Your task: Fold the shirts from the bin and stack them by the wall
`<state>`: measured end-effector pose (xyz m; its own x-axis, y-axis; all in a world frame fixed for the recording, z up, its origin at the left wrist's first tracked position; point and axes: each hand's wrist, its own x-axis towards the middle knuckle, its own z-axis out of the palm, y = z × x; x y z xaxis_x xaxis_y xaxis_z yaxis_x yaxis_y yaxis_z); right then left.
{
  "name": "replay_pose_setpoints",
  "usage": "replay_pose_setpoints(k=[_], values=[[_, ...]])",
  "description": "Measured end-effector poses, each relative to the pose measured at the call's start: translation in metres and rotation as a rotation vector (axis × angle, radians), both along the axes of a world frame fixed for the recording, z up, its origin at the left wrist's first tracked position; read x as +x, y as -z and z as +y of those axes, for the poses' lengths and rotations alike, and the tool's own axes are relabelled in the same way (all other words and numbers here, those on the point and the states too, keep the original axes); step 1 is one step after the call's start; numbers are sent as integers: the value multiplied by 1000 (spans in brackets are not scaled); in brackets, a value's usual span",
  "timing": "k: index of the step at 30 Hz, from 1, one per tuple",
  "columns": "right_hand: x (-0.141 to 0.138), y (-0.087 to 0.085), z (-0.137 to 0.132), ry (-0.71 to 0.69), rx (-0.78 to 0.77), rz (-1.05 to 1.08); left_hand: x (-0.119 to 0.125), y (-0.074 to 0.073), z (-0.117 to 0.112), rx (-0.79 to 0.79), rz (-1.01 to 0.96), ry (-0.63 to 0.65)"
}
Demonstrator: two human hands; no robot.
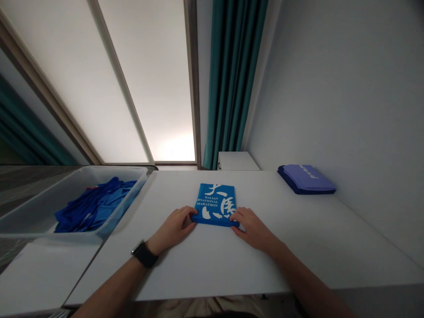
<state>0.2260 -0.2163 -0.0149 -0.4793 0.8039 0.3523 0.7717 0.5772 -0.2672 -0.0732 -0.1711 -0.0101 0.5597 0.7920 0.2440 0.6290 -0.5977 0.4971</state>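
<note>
A folded blue T-shirt with white characters and "MARATHON" lettering lies flat on the white table in front of me. At its near left corner, my left hand pinches the edge between thumb and fingers. A black watch is on that wrist. My right hand grips the near right corner the same way. The near edge of the cloth looks like a thick folded roll between both hands.
To the left, a translucent plastic bin holds crumpled blue garments. A folded stack of purple and navy cloth lies at the back right by the wall. A small white cabinet stands beyond the table, near a teal curtain.
</note>
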Motion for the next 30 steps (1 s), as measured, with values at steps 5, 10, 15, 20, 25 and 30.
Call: replay_pose_setpoints(k=[5,10,15,20,25,30], values=[[1,2,1,-2,-39,21,2,-2,-2,0,-12,24],[2,4,2,3,-59,32,2,-1,-3,3,-11,23],[1,-1,0,3,-77,27,2,-3,-5,67,11,62],[3,-2,0,0,-57,12,2,-3,-3,24,-2,69],[9,4,2,-50,-20,-2,1,-4,1,-104,-22,38],[12,3,2,-96,-1,24,-2,-6,2,-110,3,54]])
